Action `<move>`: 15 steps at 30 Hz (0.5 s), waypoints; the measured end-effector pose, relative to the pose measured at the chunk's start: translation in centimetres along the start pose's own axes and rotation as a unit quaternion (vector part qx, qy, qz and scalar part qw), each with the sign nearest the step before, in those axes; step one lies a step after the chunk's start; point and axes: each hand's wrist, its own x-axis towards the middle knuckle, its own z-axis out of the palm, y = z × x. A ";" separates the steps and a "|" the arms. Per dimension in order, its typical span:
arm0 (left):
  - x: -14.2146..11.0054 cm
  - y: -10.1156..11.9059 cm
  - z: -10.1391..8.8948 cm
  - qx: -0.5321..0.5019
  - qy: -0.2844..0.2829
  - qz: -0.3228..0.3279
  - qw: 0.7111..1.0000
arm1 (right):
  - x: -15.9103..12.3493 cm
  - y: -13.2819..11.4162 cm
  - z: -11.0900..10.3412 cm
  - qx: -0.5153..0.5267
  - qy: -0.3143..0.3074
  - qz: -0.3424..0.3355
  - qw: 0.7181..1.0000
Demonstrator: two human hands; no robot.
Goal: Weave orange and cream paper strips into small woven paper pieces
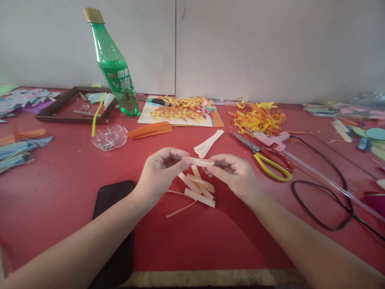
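Observation:
A cream paper strip [201, 162], folded over into a flat loop, is stretched between my two hands above the table. My left hand [164, 170] pinches its left end between thumb and fingers. At the other end, my right hand [233, 172] has its thumb and fingertips closed on the strip. Below the hands lies a loose heap of cream and pale orange paper strips [200, 198], with thin offcuts beside it. Just beyond the hands, several flat cream strips [207, 144] are fanned out on the red table [216, 241].
Scissors [264, 156], a pink glue gun [272, 139] with its black cord, and orange-yellow paper pieces [258, 118] lie right. A green bottle [116, 76], wooden frame [72, 119], clear flower-shaped dish [110, 137] and orange strips [150, 130] stand left. A phone [117, 257] lies under my left forearm.

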 end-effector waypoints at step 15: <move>0.4 -0.3 -0.3 0.008 0.015 -0.018 1.000 | 0.6 0.5 -0.4 0.067 -0.026 0.007 0.997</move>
